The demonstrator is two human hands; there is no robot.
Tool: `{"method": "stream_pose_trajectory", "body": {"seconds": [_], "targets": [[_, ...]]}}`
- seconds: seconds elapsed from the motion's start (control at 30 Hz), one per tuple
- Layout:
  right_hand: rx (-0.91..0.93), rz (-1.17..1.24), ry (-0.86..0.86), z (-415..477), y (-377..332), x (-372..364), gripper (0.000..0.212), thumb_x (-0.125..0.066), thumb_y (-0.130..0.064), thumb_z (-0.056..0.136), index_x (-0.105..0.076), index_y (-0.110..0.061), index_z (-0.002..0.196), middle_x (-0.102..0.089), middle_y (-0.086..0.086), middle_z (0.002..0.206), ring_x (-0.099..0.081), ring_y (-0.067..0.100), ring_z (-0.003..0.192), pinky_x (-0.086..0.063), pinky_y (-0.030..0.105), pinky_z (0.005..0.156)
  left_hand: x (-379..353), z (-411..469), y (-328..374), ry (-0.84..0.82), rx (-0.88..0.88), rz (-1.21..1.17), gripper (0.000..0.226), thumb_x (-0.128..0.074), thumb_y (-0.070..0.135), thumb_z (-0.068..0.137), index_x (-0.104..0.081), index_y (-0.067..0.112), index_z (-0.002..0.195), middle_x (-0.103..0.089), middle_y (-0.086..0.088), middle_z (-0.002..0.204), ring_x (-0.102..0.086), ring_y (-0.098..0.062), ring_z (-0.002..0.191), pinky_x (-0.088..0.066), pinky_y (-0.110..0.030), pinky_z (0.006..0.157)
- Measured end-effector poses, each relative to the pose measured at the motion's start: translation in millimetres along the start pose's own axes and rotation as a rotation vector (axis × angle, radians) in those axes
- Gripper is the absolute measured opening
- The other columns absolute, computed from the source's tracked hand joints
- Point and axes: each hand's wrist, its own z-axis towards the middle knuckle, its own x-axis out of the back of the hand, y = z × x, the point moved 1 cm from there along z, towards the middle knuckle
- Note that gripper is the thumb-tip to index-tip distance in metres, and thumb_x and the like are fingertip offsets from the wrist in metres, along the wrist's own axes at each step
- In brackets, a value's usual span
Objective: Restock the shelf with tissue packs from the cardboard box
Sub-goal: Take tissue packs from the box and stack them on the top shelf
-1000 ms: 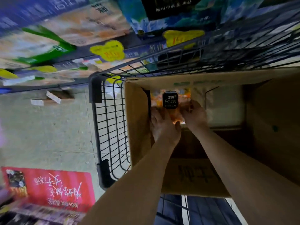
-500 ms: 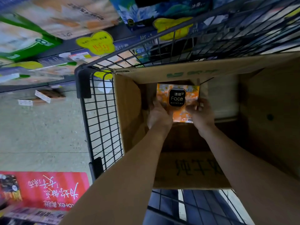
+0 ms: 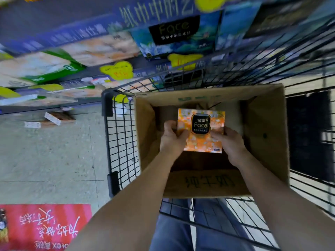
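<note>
An orange tissue pack (image 3: 203,140) with a black "Face" label is held inside the open cardboard box (image 3: 266,134). My left hand (image 3: 172,136) grips its left edge and my right hand (image 3: 229,142) grips its right edge. The box stands in a black wire shopping cart (image 3: 117,142). The shelf (image 3: 94,73) with blue, green and orange tissue packs runs along the top, blurred. What lies under the held pack in the box is hidden.
A red floor sticker (image 3: 43,227) lies at lower left on the grey tiled floor (image 3: 50,160). Yellow price tags (image 3: 117,69) hang on the shelf edge. Paper scraps (image 3: 52,119) lie at the shelf's foot. My legs in blue trousers (image 3: 172,232) are behind the cart.
Both hands have lifted the orange pack higher in the box, so more of its face shows. The view has tilted up toward the shelf.
</note>
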Motion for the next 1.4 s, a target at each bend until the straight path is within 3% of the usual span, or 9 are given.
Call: {"method": "stream_pose_trajectory", "body": {"seconds": [0.1,0.23,0.4,0.73,0.9,1.0,1.17,1.27,1.4], "targets": [[0.041,-0.053,-0.045,-38,-39,8,0.02,-0.074,-0.017,0.094,-0.068,-0.018,0.113,-0.072,-0.004,0.101,-0.069,0.015,0.093,-0.051,0.026,0.069,24,-40,22,-0.006,-0.029,0.003,0.052,-0.071,0.044,0.092,-0.039,0.033,0.131,-0.061,0.013,0.108,-0.062,0.002,0.065,-0.045,-0.013,0.055],[0.123,-0.14,-0.09,-86,-87,1,0.022,-0.076,-0.01,0.091,-0.067,-0.013,0.111,-0.074,0.001,0.098,-0.072,0.008,0.079,-0.053,0.018,0.055,62,-83,39,0.039,-0.108,-0.121,0.059,-0.078,0.048,0.085,-0.051,0.029,0.133,-0.068,0.013,0.109,-0.069,-0.004,0.091,-0.058,-0.027,0.086],[0.28,-0.2,-0.133,-140,-129,-29,0.025,-0.079,-0.004,0.085,-0.072,-0.003,0.11,-0.076,0.004,0.087,-0.073,0.006,0.065,-0.06,0.024,0.059,124,-123,54,0.073,-0.22,-0.213,0.037,-0.078,0.036,0.089,-0.062,0.019,0.119,-0.07,0.01,0.099,-0.068,-0.002,0.088,-0.056,-0.029,0.088],[0.514,-0.217,-0.22,-258,-161,-161,0.037,-0.082,-0.004,0.083,-0.072,-0.006,0.118,-0.077,0.009,0.11,-0.075,0.025,0.093,-0.062,0.031,0.073,286,-196,16,0.247,-0.403,-0.391,0.029,-0.075,0.025,0.092,-0.068,0.013,0.118,-0.069,0.0,0.098,-0.064,-0.008,0.077,-0.044,-0.004,0.057],[0.722,-0.241,-0.26,-344,-163,-257,0.038,-0.08,-0.006,0.084,-0.07,-0.008,0.121,-0.075,0.006,0.112,-0.072,0.017,0.089,-0.06,0.025,0.072,393,-249,-29,0.337,-0.577,-0.452,0.023,-0.074,0.019,0.093,-0.064,0.015,0.113,-0.068,0.007,0.093,-0.066,-0.01,0.078,-0.047,-0.008,0.055],[0.828,-0.258,-0.284,-401,-174,-314,0.048,-0.088,-0.023,0.072,-0.073,-0.015,0.117,-0.078,0.001,0.11,-0.075,0.024,0.099,-0.062,0.044,0.087,460,-286,-49,0.411,-0.668,-0.464,0.024,-0.075,0.017,0.093,-0.064,0.015,0.114,-0.067,0.01,0.093,-0.068,0.002,0.07,-0.048,-0.008,0.058],[0.958,-0.196,-0.391,-481,-195,-389,0.043,-0.085,-0.014,0.074,-0.073,-0.012,0.116,-0.078,0.004,0.109,-0.075,0.024,0.102,-0.06,0.047,0.091,564,-338,-66,0.501,-0.778,-0.47,0.03,-0.079,0.032,0.088,-0.07,0.019,0.114,-0.074,0.007,0.097,-0.07,-0.005,0.084,-0.058,-0.029,0.087],[1.002,-0.176,-0.406,-515,-209,-419,0.03,-0.078,-0.004,0.085,-0.071,-0.007,0.114,-0.077,0.004,0.099,-0.075,0.014,0.077,-0.059,0.033,0.07,608,-363,-63,0.541,-0.83,-0.49,0.041,-0.081,0.041,0.079,-0.071,0.022,0.114,-0.076,-0.001,0.103,-0.075,-0.016,0.09,-0.059,-0.046,0.091],[1.07,-0.18,-0.432,-554,-239,-446,0.026,-0.075,-0.001,0.087,-0.07,-0.004,0.113,-0.075,0.006,0.093,-0.073,0.007,0.064,-0.056,0.024,0.055,655,-381,-52,0.633,-0.901,-0.463,0.027,-0.08,0.045,0.079,-0.068,0.034,0.101,-0.072,0.011,0.098,-0.072,-0.015,0.095,-0.058,-0.042,0.091]]}}
